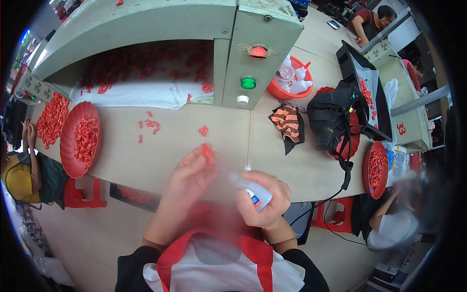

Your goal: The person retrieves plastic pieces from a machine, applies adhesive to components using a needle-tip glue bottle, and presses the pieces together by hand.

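Between the fingertips of my left hand (186, 171) is a small red plastic piece (208, 155), held up over the near edge of the table. My right hand (273, 198) wraps round a white squeeze bottle (261, 194) with a blue and red label. The bottle's narrow end points left toward the red piece; motion blur and a pale haze hide whether they touch. Just beyond my left hand one loose red piece (203, 131) lies on the table (224, 168). Several more red pieces (154, 125) are scattered farther left.
A pale green machine (262, 34) with lit buttons covers red pieces on a white sheet. Left stands a red scalloped bowl (68, 155) of pieces; right, a red basket (275, 92) of bottles, striped cloth (286, 121) and black bag (323, 117). Other people sit at both sides.
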Motion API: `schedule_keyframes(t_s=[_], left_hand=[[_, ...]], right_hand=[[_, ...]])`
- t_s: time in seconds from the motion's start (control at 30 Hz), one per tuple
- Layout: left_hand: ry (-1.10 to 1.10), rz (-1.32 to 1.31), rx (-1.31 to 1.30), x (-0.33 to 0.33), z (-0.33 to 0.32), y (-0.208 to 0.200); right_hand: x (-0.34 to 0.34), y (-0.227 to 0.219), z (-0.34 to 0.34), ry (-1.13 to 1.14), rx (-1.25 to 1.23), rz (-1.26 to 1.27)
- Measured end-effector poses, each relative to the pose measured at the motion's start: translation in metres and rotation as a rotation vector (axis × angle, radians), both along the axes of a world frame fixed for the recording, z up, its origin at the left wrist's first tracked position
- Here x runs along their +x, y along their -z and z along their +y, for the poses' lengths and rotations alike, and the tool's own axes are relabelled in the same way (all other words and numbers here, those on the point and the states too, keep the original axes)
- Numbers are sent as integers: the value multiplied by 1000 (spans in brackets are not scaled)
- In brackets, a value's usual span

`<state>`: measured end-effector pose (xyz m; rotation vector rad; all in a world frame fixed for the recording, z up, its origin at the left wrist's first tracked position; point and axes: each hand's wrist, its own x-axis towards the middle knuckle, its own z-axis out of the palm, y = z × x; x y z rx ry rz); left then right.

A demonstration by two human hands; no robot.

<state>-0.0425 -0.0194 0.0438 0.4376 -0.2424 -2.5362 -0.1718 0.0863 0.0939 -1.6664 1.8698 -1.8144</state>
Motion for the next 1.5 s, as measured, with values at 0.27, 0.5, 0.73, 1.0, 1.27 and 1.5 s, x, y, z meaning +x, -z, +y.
schedule_keyframes(t_s=[0.27, 0.5, 0.73, 1.0, 1.27, 1.5], left_hand=[[-154, -11, 7, 34, -24, 19], [-181, 27, 46, 53, -28, 23], [-186, -15, 31, 53, -25, 27], [-167, -178, -84, 29, -12, 25], [-248, -220, -100, 29, -20, 26], [-216, -225, -128, 27, -13, 25]], right_hand=[[0, 29, -12, -50, 272, -701], [-15, 75, -57, -305, 511, -1025], [-2, 88, -64, 47, 670, 123], [-15, 83, -49, 98, 704, 18], [-23, 81, -46, -106, 589, 109], [-23, 79, -48, -95, 634, 139]])
